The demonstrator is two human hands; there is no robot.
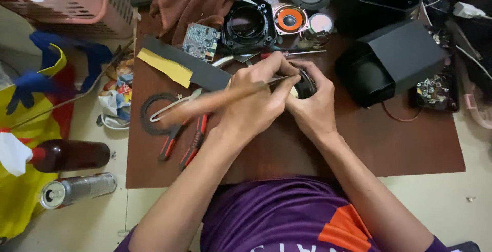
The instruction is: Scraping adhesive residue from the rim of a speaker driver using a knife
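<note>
Near the centre of the brown table point(359, 144), the left hand point(253, 101) closes around a wooden-handled tool point(215, 101). The right hand point(312, 106) wraps a round black speaker part point(306, 84). Red-handled pliers point(184, 139) lie left. A black box point(394, 62) stands toward the far right corner.

Red-handled pliers point(182, 142) on brown worktop point(287, 149), green circuit board point(201, 42), orange-coned speaker point(289, 20), black box point(392, 60), pink basket point(77, 1)
</note>
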